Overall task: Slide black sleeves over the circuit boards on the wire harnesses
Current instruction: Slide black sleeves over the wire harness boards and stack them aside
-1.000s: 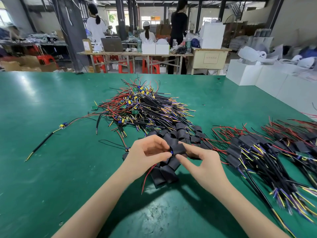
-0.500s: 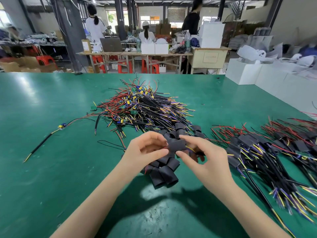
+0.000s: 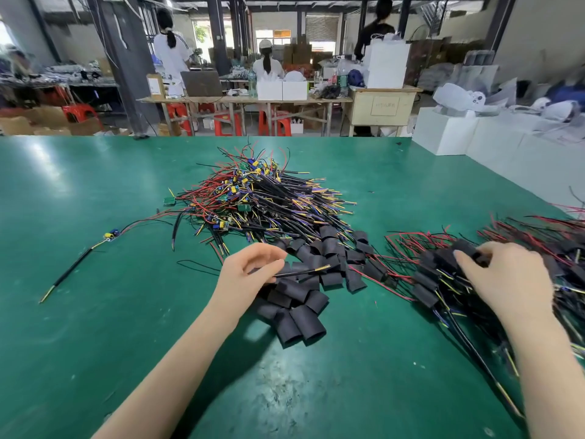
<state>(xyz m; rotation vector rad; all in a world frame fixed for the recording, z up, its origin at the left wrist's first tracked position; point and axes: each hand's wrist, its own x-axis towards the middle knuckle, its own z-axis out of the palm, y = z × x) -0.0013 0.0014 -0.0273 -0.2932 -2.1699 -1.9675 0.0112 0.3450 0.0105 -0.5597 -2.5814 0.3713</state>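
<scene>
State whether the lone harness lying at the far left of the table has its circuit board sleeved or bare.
Bare. The lone harness shows its circuit board with yellow and blue parts exposed, no black sleeve over it.

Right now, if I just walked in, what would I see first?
A big tangle of colourful wires heaped in the middle of the green table. Just in front lies a pile of black sleeves, where the left hand pinches a thin black wire. The right hand rests on the sleeved bundle at the right.

I saw loose black sleeves (image 3: 297,299) heaped mid-table, bare harnesses (image 3: 269,198) piled behind, sleeved ones (image 3: 443,274) right.
</scene>
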